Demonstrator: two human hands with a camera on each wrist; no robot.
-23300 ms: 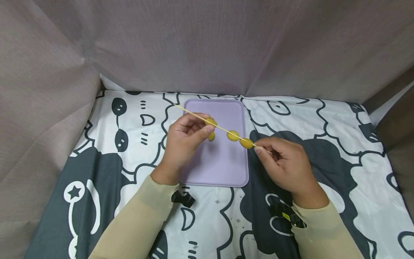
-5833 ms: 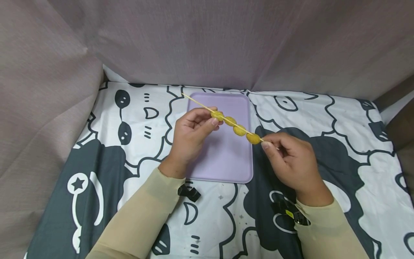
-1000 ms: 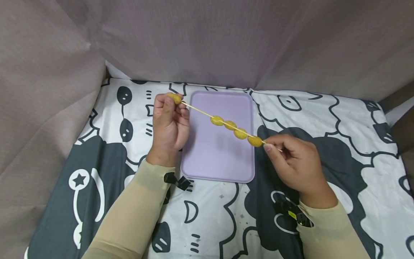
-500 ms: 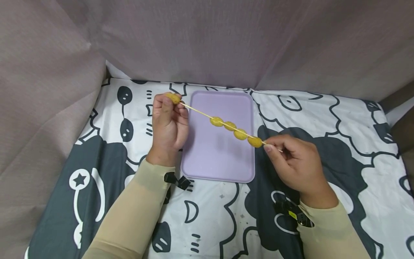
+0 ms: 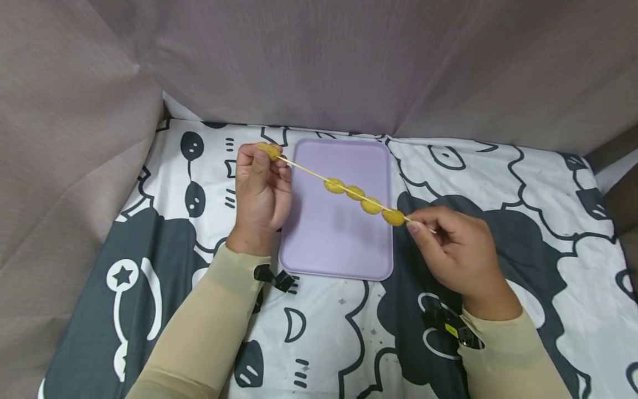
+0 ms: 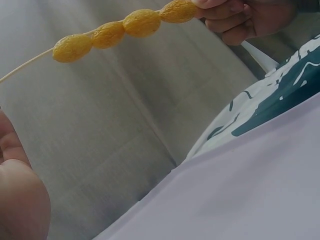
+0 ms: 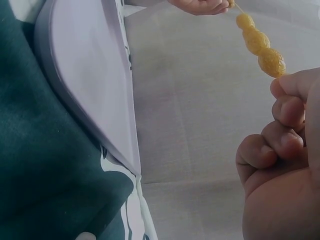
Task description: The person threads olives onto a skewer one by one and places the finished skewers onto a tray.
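Observation:
My right hand [image 5: 451, 252] pinches the lower end of a thin bamboo skewer [image 5: 305, 170] between thumb and forefinger. Several wrinkled yellow oval fruits [image 5: 370, 205] sit threaded in a row along its right half, the lowest close to my right fingertips. At the skewer's upper left end, my left hand [image 5: 261, 194] pinches one more yellow fruit [image 5: 269, 151] by thumb and fingers, and the skewer's tip meets it. Bare skewer shows between that fruit and the row. In the left wrist view the row [image 6: 141, 23] hangs in the air, tilted.
Beneath the skewer lies a lilac rectangular tray [image 5: 334, 255] with a low rim. A black-and-white cartoon-print cloth [image 5: 319, 343] covers the table. Grey-brown fabric [image 5: 319, 66] rises behind it and along the left side.
Since the oldest frame, more fruits have joined the row. Over the last several seconds my left hand left the row and moved to the skewer's far end with another fruit; the last second is almost still.

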